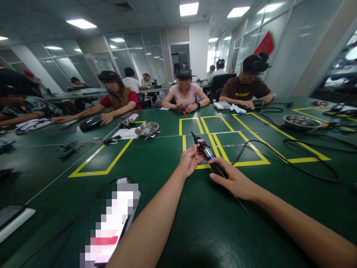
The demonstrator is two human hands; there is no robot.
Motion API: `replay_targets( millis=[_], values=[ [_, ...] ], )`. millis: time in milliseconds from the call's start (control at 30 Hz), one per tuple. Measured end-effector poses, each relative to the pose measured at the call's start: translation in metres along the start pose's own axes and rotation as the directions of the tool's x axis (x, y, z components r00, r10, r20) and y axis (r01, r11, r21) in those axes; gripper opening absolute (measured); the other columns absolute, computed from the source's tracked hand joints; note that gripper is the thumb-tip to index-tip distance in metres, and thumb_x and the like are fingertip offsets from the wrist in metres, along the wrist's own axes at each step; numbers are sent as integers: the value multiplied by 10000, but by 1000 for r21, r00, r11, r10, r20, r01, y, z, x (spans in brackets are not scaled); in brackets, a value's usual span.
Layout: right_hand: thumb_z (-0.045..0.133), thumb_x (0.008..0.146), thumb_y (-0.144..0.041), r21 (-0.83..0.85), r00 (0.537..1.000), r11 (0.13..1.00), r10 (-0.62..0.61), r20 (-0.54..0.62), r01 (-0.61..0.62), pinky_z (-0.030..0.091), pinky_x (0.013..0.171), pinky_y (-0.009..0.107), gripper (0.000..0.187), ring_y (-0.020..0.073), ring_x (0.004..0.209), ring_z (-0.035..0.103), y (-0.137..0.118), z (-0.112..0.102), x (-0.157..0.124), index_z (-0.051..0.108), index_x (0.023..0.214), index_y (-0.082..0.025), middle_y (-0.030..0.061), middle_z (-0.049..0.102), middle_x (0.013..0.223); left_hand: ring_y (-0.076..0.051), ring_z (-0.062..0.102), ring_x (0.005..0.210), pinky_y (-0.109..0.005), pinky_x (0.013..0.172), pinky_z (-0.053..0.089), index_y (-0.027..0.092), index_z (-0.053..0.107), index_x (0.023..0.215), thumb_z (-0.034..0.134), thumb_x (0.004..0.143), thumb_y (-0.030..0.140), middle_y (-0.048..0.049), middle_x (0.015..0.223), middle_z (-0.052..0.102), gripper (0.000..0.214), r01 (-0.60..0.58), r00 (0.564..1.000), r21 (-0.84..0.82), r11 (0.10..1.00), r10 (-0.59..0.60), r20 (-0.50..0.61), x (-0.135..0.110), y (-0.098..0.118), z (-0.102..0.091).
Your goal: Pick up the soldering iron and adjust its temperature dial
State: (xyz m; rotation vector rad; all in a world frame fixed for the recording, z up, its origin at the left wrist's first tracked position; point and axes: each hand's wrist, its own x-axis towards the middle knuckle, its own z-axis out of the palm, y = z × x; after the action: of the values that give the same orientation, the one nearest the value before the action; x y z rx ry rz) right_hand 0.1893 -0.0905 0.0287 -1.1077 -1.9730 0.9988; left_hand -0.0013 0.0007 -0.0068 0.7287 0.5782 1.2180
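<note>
My right hand (232, 178) is wrapped round the black grip of an electric screwdriver (207, 152), which has a silver body and a blue ring. The tool points forward and to the left, tilted over the table. Palm turned up, my left hand (191, 160) pinches a small black-and-red part (199, 143) at the tool's front end. Whether the bit touches this part cannot be made out. A thin dark rod sticks out below my right hand.
Yellow tape (245, 163) marks rectangles on the green table (178, 230). A black cable (279, 149) loops to the right. Metal bowls (147, 129) stand at left and far right. A phone (117, 223) lies beside my left forearm. Several people sit across the table.
</note>
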Motion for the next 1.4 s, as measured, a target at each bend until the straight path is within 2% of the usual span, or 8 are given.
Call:
replay_targets(
  millis=[167,367,667,900,1100,1233,1333,1400],
  values=[
    [563,909,-409,-357,992,931,-27,124,70,418,964,419,301,239,1042,518,-4,-2,-2,656,1164,-281,90,528,1115,-253,722,887,-445,905,549,95,643,1063,641,881,345,-173,991,729,309,1,1000,-1,1000,-1,-11,0,0,0],
    [459,941,-271,-544,990,839,64,124,13,428,854,333,268,196,901,549,-7,5,-1,627,1147,-237,86,510,1034,-247,724,881,-437,901,550,79,628,1063,618,899,336,-184,982,728,305,3,1000,3,1000,-3,-23,1,-1,1],
    [252,1001,-432,-791,970,611,216,112,-44,389,637,289,409,155,677,542,-21,11,-6,607,1100,-255,94,473,1025,-260,724,883,-433,871,561,68,634,1068,614,901,332,-199,996,724,313,-1,1000,22,1000,1,4,1,-3,0],
    [318,982,-423,-869,973,489,226,42,-76,397,615,289,310,188,694,599,-21,20,-5,545,1093,-242,102,491,1013,-252,725,869,-407,855,567,60,632,1083,623,896,339,-199,983,726,337,3,1000,40,999,-3,-12,1,-1,1],
    [386,924,-271,-835,977,546,209,53,-71,365,594,281,219,180,659,589,-18,17,-7,540,1074,-229,97,515,985,-260,726,880,-424,885,555,55,612,1104,597,913,335,-212,991,721,339,18,1000,55,998,-17,-8,-1,0,6],
    [457,876,-244,-708,990,700,137,9,-91,377,643,281,172,169,693,567,-13,5,-4,563,1009,-218,68,556,915,-288,707,988,-467,967,511,61,562,1161,588,920,333,-250,1094,689,364,48,998,19,999,-49,45,-2,-1,8],
    [487,852,-223,-469,990,874,86,-110,-128,401,682,268,97,160,732,568,-2,-17,5,561,914,-212,21,584,791,-324,672,1075,-495,1004,484,48,523,1178,584,921,350,-291,1153,654,401,66,996,-11,998,-65,62,-2,-1,6],
    [513,853,-291,-169,953,959,184,-242,-228,397,585,242,96,135,599,538,13,-36,12,542,914,-222,-24,553,659,-332,660,1099,-494,1016,477,46,519,1170,587,920,327,-297,1175,643,382,68,995,-5,998,-67,68,-2,-1,4]
  ],
)
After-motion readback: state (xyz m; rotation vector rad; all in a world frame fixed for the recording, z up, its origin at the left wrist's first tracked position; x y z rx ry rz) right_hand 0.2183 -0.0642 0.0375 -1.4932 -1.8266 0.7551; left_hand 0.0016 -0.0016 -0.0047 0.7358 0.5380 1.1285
